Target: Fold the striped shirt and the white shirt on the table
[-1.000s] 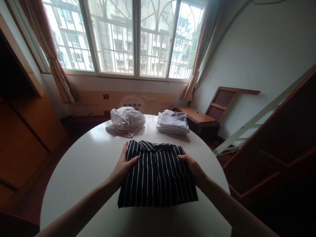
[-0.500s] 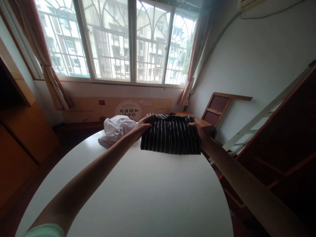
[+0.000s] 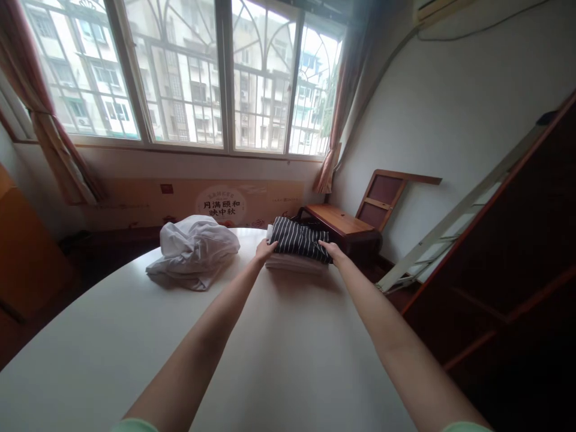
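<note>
A folded black garment with white stripes (image 3: 300, 239) lies on top of folded white cloth (image 3: 297, 263) at the far side of the round white table (image 3: 270, 348). My left hand (image 3: 266, 248) grips the striped garment at its left edge. At its right edge my right hand (image 3: 330, 249) holds it too, fingers closed on the fabric. To the left of my left hand sits a crumpled white cloth (image 3: 193, 251), apart from the stack.
Beyond the table stands a wooden bench (image 3: 339, 219), with a wooden chair-like frame (image 3: 382, 195) behind it. A ladder (image 3: 454, 222) leans at the right beside a dark red wooden panel (image 3: 504, 264). A printed board (image 3: 180, 201) runs below the window.
The striped garment has moved away from me and down onto the folded white cloth. Both arms are stretched farther forward, and the camera view has shifted.
</note>
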Tool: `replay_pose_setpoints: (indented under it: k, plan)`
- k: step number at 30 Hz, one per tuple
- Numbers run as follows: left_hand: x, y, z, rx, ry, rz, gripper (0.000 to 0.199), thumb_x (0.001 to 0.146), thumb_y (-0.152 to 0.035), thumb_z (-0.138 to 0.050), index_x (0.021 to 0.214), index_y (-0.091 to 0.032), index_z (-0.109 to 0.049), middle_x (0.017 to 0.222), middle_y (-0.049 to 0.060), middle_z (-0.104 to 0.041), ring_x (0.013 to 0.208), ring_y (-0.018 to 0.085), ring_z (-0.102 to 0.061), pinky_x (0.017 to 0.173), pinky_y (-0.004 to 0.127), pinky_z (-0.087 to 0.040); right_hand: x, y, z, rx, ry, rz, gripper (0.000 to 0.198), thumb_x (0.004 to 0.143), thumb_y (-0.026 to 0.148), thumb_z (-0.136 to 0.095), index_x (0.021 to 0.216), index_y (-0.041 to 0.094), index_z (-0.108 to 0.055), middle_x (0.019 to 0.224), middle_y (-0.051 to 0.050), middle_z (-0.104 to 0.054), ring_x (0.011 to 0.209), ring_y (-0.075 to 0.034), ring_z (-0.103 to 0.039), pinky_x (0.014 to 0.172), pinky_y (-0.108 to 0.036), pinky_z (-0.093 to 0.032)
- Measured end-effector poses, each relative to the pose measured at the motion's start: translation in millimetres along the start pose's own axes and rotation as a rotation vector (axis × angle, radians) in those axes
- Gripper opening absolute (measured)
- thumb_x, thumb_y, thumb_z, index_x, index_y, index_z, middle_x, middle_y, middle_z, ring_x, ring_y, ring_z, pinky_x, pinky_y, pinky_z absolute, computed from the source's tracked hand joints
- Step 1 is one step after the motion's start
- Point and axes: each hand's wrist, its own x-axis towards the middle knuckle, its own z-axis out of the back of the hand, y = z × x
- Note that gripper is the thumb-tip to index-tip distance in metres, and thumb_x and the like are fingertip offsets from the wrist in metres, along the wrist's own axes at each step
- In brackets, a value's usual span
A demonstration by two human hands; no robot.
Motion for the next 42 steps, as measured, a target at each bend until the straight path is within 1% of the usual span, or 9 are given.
replay_pose_setpoints:
  k: [5, 12, 16, 20, 22, 27, 32, 37, 42]
  plan:
    - [5.7, 13.3, -0.6, 0.113, -0.115, 0.008, 0.017, 0.074, -0.028, -0.053, 0.069, -0.013, -0.060, 0.069, 0.007, -0.063, 0.075, 0.021, -0.060, 0.065, 0.027, -0.041, 22.6, -11.4, 1.7, -0.092, -0.118, 0.002, 0.020, 0.071, 0.024, -0.068, 0.084, 0.011, -0.060, 0.072, -0.005, -0.065, 0.065, -0.015, -0.062, 0.062, -0.028, -0.050]
    - [4.3, 3.2, -2.2, 0.261, -0.226, -0.064, 0.021, 0.078, -0.029, -0.044, 0.078, -0.014, -0.059, 0.074, 0.006, -0.063, 0.072, 0.018, -0.058, 0.064, 0.026, -0.041, 26.7, -7.8, 1.6, -0.305, -0.220, 0.052, 0.027, 0.059, 0.014, -0.071, 0.082, 0.012, -0.059, 0.084, -0.011, -0.065, 0.083, -0.024, -0.063, 0.073, -0.036, -0.050]
    - [-13.6, 18.7, 20.6, 0.392, -0.251, -0.118, 0.029, 0.074, -0.025, -0.053, 0.098, -0.011, -0.058, 0.107, 0.016, -0.059, 0.105, 0.027, -0.051, 0.088, 0.037, -0.037, 12.4, -9.7, -7.5, -0.461, -0.351, 0.116, 0.044, 0.056, 0.012, -0.071, 0.096, 0.011, -0.055, 0.114, -0.021, -0.053, 0.115, -0.036, -0.044, 0.093, -0.050, -0.036]
    - [-34.3, 47.2, 81.3, 0.817, -0.279, -0.351, 0.061, 0.071, -0.011, -0.054, 0.129, -0.018, -0.039, 0.144, 0.012, -0.027, 0.133, 0.029, -0.016, 0.105, 0.045, -0.014, -6.6, -8.1, -30.1, -0.704, -0.454, 0.560, 0.042, 0.068, 0.006, -0.053, 0.110, 0.012, -0.048, 0.124, -0.019, -0.045, 0.121, -0.032, -0.035, 0.099, -0.051, -0.028]
    - [-44.2, 61.0, 115.3, 1.031, -0.327, -0.243, 0.066, 0.070, -0.014, -0.058, 0.132, -0.014, -0.036, 0.143, 0.017, -0.026, 0.131, 0.037, -0.016, 0.103, 0.052, -0.016, -21.8, -11.5, -47.6, -0.797, -0.429, 0.861, 0.039, 0.072, 0.004, -0.044, 0.111, 0.013, -0.048, 0.121, -0.017, -0.047, 0.119, -0.029, -0.037, 0.098, -0.049, -0.031]
    - [-60.9, 71.0, 168.6, 1.199, -0.231, -0.204, 0.051, 0.074, -0.010, -0.049, 0.125, -0.013, -0.046, 0.120, 0.018, -0.051, 0.110, 0.033, -0.045, 0.089, 0.043, -0.037, -81.5, -40.2, -107.0, -0.839, 0.046, 1.279, 0.045, 0.072, 0.001, -0.040, 0.114, 0.018, -0.045, 0.119, -0.012, -0.049, 0.115, -0.024, -0.042, 0.094, -0.044, -0.039]
    - [-78.2, 67.1, 177.4, 1.188, -0.245, -0.189, 0.035, 0.076, -0.002, -0.036, 0.101, -0.011, -0.059, 0.098, 0.016, -0.060, 0.095, 0.028, -0.054, 0.077, 0.036, -0.043, -130.8, -69.6, -151.6, -0.808, 0.229, 1.256, 0.047, 0.072, 0.003, -0.041, 0.118, 0.017, -0.042, 0.118, -0.013, -0.049, 0.110, -0.024, -0.047, 0.089, -0.042, -0.046]
    - [-116.1, 79.0, 168.0, 1.139, -0.297, -0.191, 0.029, 0.077, -0.004, -0.036, 0.092, -0.010, -0.060, 0.096, 0.014, -0.062, 0.098, 0.027, -0.053, 0.082, 0.035, -0.042, -140.9, -78.5, -158.0, -0.739, 0.078, 1.024, 0.036, 0.074, 0.008, -0.041, 0.109, 0.015, -0.044, 0.107, -0.013, -0.054, 0.099, -0.024, -0.055, 0.076, -0.039, -0.051]
    - [-153.1, 85.2, 159.6, 0.994, -0.279, -0.173, 0.025, 0.076, -0.007, -0.042, 0.083, -0.019, -0.062, 0.091, 0.007, -0.066, 0.093, 0.022, -0.057, 0.080, 0.032, -0.043, -151.1, -78.2, -157.6, -0.714, -0.011, 0.994, 0.033, 0.071, 0.007, -0.040, 0.102, 0.015, -0.048, 0.106, -0.013, -0.054, 0.102, -0.024, -0.053, 0.084, -0.038, -0.047]
